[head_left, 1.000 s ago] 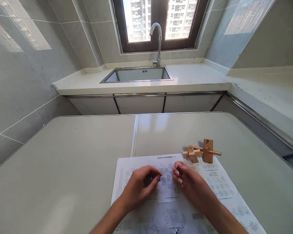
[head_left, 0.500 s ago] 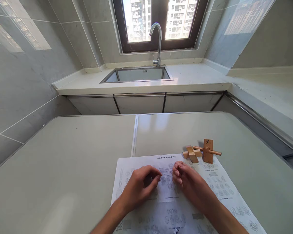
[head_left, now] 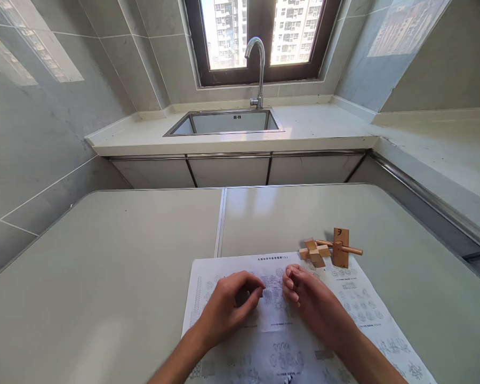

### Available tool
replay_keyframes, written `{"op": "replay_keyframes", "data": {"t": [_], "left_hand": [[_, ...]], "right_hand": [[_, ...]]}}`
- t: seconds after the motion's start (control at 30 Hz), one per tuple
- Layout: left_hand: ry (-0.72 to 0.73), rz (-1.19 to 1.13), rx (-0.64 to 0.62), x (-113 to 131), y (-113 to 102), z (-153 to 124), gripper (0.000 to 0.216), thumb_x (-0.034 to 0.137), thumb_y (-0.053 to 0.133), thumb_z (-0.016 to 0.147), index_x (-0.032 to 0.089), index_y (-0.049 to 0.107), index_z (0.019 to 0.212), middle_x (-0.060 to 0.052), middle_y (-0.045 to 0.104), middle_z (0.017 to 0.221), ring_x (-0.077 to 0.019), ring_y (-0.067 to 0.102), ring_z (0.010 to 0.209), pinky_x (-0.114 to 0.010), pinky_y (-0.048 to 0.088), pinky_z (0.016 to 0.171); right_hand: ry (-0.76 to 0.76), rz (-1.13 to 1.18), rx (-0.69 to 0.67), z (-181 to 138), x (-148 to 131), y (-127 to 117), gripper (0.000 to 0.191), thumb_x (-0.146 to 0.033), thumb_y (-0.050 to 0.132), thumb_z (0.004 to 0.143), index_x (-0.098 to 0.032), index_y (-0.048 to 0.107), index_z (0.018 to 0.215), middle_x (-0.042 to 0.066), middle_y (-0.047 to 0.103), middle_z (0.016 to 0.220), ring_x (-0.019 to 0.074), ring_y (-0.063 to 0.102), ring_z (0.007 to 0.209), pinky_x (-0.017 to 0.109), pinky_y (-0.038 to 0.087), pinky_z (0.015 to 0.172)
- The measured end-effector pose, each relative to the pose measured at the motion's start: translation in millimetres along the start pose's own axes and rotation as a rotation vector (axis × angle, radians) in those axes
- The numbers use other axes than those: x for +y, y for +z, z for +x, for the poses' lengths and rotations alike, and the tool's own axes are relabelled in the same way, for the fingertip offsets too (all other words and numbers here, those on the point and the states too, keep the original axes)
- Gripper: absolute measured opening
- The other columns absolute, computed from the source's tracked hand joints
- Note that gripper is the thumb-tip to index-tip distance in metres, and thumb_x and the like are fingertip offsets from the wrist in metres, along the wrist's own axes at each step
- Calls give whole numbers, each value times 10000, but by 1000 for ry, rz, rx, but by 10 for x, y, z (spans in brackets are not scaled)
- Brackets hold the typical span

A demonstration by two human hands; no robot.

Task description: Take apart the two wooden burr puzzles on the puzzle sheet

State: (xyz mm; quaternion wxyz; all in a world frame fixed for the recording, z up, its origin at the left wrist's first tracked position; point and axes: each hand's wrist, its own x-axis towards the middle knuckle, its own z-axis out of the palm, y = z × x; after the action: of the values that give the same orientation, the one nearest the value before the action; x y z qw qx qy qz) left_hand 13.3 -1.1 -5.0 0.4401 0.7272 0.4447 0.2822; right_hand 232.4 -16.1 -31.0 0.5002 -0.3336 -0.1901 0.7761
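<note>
A printed sheet of line diagrams (head_left: 282, 341) lies on the table under both hands. My left hand (head_left: 232, 304) rests over its left part, fingers curled so that the index fingertip and thumb nearly meet, with nothing in them. Loosely closed over the middle of the sheet is my right hand (head_left: 310, 298), its fingers pressed together and no object showing in it. Just beyond the right hand, at the paper's far right corner, sits an interlocking wooden burr puzzle (head_left: 315, 253). Beside it stands a wooden puzzle of crossed flat boards (head_left: 341, 248) with a round rod through it.
The pale table (head_left: 104, 266) has a seam (head_left: 221, 218) running away from me. Past its far edge are a white counter (head_left: 324, 120), a steel sink (head_left: 228, 122) and a faucet (head_left: 261, 69) below a window. Tiled walls stand on both sides.
</note>
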Motion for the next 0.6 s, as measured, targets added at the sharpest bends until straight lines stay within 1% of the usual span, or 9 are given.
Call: {"op": "replay_keyframes", "data": {"t": [0.4, 0.6], "left_hand": [[-2, -3, -1, -6, 5, 2, 101, 243, 613, 998, 219, 710, 983, -19, 763, 907, -170, 693, 822, -268, 525, 774], [3, 4, 3, -6, 2, -1, 105, 236, 607, 999, 221, 710, 986, -17, 765, 912, -169, 692, 829, -268, 523, 780]], "right_hand": [[-5, 7, -4, 6, 12, -13, 256, -401, 767, 929, -189, 684, 809, 2, 539, 791, 131, 431, 673, 257, 424, 640], [-9, -1, 3, 1, 7, 2, 258, -401, 786, 911, -188, 688, 806, 1, 538, 786, 130, 432, 670, 254, 430, 639]]}}
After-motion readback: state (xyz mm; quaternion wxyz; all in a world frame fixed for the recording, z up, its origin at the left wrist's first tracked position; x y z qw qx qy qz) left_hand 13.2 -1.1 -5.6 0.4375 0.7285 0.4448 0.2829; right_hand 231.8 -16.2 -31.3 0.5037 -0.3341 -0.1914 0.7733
